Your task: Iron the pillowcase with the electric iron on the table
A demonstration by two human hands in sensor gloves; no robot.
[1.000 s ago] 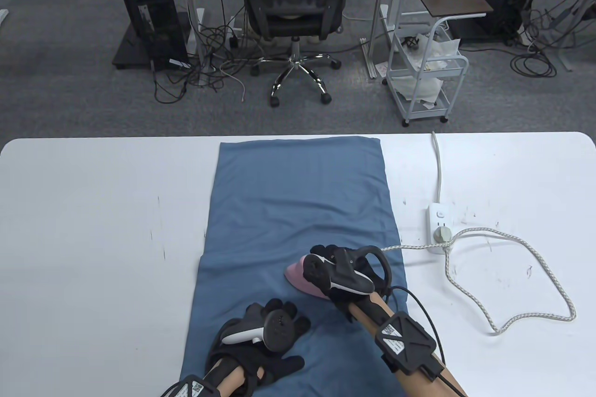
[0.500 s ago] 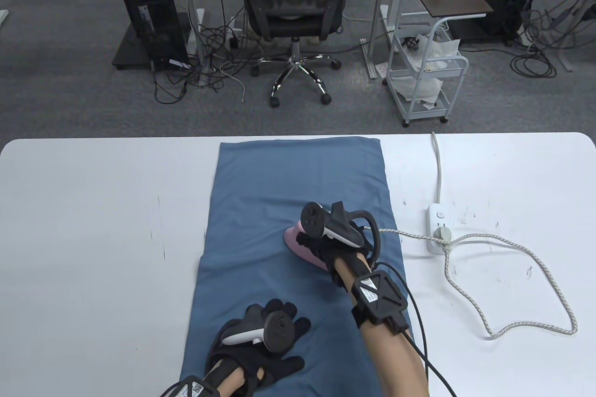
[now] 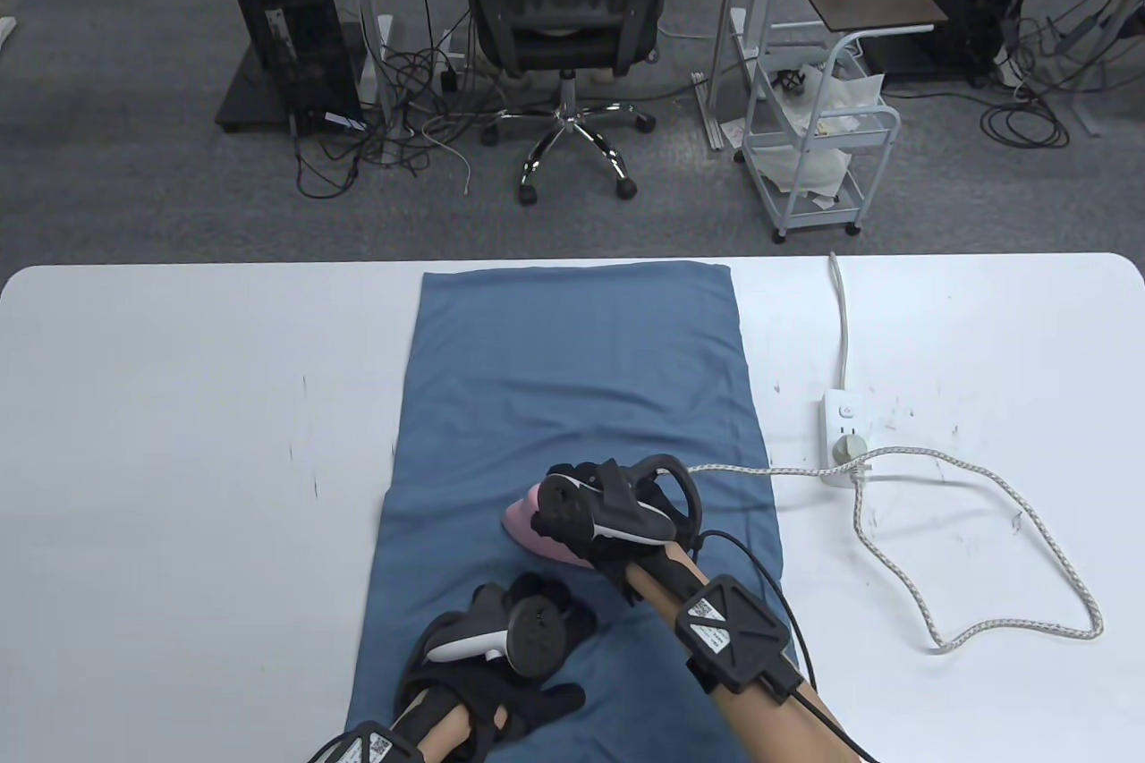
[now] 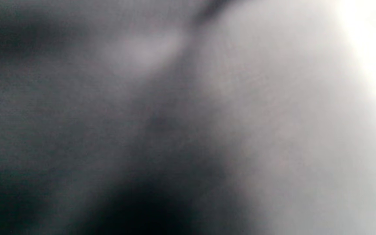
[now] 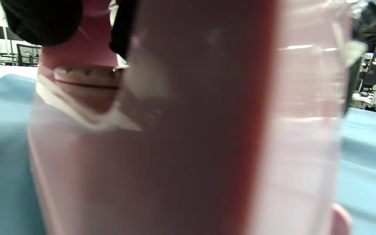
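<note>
- One white tabletop [image 3: 179, 405] across my view, scuffed in places.
- One blue pillowcase [image 3: 572, 369] laid flat down the middle; its long axis runs from my near edge to the far edge, and its far end lies just inside the tabletop's far edge.
- One braided white cord [image 3: 984, 477] loops over the right side of the tabletop, well clear of the cloth except where it runs in to the iron.
- Two hands in view. My left hand [image 3: 510, 647] rests flat on the near end of the pillowcase, fingers spread, grasping nothing.
- My right hand [image 3: 617, 512] is clenched around the handle of the iron, just beyond and to the right of the left hand.
- One pink iron [image 3: 537, 526] sits on the near half of the pillowcase, nose pointing left and slightly away from me; its long axis lies roughly across the cloth. It is mostly hidden under the hand and tracker.
- One white power strip [image 3: 841, 441] to the right of the cloth, with the cord plugged into it.
- Right wrist view: pink iron body [image 5: 188, 130] fills the frame, blue cloth either side. Left wrist view is a grey blur, unreadable.
</note>
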